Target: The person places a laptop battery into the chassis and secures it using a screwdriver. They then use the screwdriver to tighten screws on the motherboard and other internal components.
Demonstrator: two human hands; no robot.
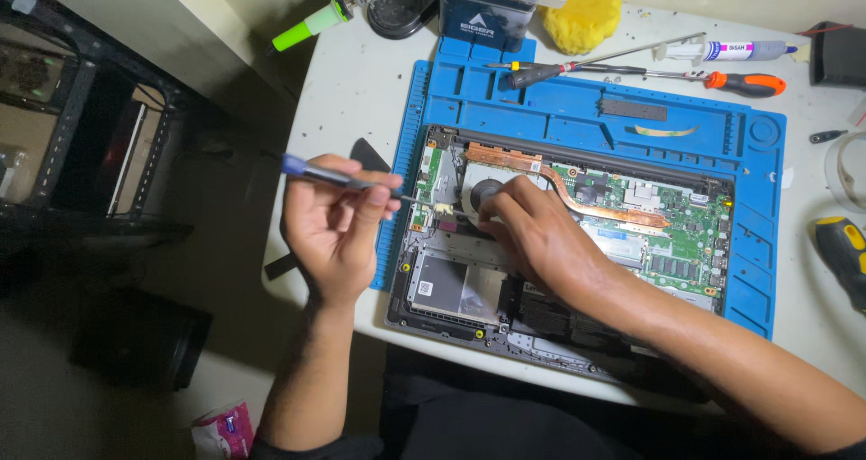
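The opened laptop (559, 271) is lying on the blue mat (577, 117), innards up; the left hand (336, 221) is sitting at its 9 o'clock edge, fingers curled and pinching a blue-handled screwdriver (338, 179) whose tip is pointing toward 3 o'clock, at the board's left corner; the right hand (532, 230) is coming in from 5 o'clock, fingers bunched and pressing down right beside the fan (487, 192), can't tell if it's pinching anything; the copper heatpipe (577, 198) is running off toward 3 o'clock from there.

Everything's sitting on a white table (352, 81) against a pale wall; at 9 o'clock there's a dark rack (81, 144) and a dim floor.

Counting stuff: one laptop, one mat; two more screwdrivers at 12 o'clock, a black one (541, 70) and an orange one (731, 82); one syringe (731, 51); one yellow sponge (582, 13); one green-tipped tube (307, 25); one yellow-and-black tool (843, 253) at 3 o'clock.
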